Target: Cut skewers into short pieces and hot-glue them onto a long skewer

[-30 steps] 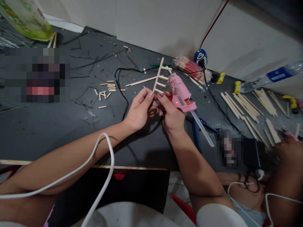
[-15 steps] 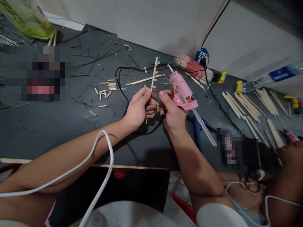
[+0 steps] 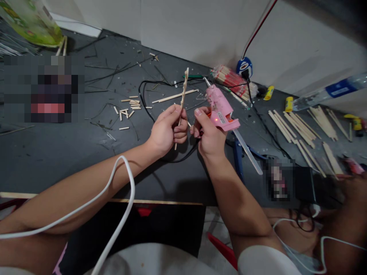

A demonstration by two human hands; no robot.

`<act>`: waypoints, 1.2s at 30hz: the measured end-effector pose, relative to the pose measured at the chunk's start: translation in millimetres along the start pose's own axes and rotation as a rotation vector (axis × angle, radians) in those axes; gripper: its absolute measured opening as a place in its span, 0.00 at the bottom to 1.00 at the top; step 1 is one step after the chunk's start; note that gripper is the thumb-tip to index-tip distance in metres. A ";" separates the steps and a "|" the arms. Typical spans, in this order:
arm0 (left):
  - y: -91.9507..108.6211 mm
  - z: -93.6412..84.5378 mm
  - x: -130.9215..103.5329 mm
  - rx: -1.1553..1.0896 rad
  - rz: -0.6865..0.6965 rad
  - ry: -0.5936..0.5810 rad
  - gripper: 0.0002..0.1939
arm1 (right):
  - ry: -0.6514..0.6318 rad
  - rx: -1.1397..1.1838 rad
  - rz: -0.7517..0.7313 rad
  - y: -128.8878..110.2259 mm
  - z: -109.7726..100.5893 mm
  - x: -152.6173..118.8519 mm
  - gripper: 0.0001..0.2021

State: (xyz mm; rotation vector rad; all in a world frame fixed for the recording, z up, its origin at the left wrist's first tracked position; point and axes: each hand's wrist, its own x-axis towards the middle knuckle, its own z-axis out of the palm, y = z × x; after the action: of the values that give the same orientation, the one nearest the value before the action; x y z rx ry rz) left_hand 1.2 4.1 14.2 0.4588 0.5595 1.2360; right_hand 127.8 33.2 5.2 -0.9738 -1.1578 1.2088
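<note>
Near the middle of the view, my left hand (image 3: pixel 169 128) is closed round a thin wooden stick (image 3: pixel 185 86) with small pieces along its upper part. The stick points up and away, and its lower end shows below my fingers. My right hand (image 3: pixel 208 131) grips a pink glue gun (image 3: pixel 220 107) whose nozzle points up and to the left. An orange light glows on its side, and a clear glue stick (image 3: pixel 248 152) comes out of its back. My two hands are close together but apart.
Short cut sticks (image 3: pixel 134 103) lie on the dark table (image 3: pixel 71 152). Longer sticks (image 3: pixel 301 126), a plastic bottle (image 3: pixel 338 89) and blue-handled pliers (image 3: pixel 238 156) are at the right. A black cable (image 3: pixel 143 95) loops behind my hands. Another person's hand (image 3: pixel 355 191) is at the right edge.
My left hand has shifted slightly left and turned the stick, so its small side pieces stand out less. My right hand still holds the glue gun in nearly the same place.
</note>
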 end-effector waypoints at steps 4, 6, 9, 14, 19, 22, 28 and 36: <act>3.0 0.3 -0.5 -0.042 -0.030 0.015 0.15 | -0.001 0.023 -0.006 0.4 -0.1 0.6 0.15; 4.4 0.0 -0.3 -0.062 -0.040 0.027 0.15 | 0.011 0.027 -0.002 -0.6 -0.4 1.4 0.15; 5.9 -0.6 0.4 -0.078 -0.042 0.038 0.14 | 0.052 0.030 0.014 -3.6 -1.8 3.4 0.15; 6.4 -1.0 1.2 -0.057 -0.012 0.022 0.14 | 0.138 0.048 0.035 -8.0 -7.5 9.7 0.12; 7.6 -0.5 2.1 -0.030 -0.009 0.051 0.16 | 0.159 0.051 0.062 -7.8 -11.7 14.9 0.13; 8.2 -0.6 2.9 -0.003 0.009 0.048 0.17 | 0.119 0.061 0.055 -6.7 -11.3 14.3 0.14; 7.4 -2.6 2.8 0.072 0.065 -0.010 0.09 | 0.047 0.057 0.073 -8.2 -9.6 11.7 0.16; 7.9 -2.9 2.4 0.081 0.054 -0.005 0.10 | 0.341 0.058 -0.024 -9.4 -40.4 39.7 0.15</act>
State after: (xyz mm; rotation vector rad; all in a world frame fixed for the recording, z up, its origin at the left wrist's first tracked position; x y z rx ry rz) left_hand -6.0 8.6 16.3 0.5484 0.5982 1.2668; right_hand 168.6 72.8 12.7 -1.0704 -0.8586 1.0043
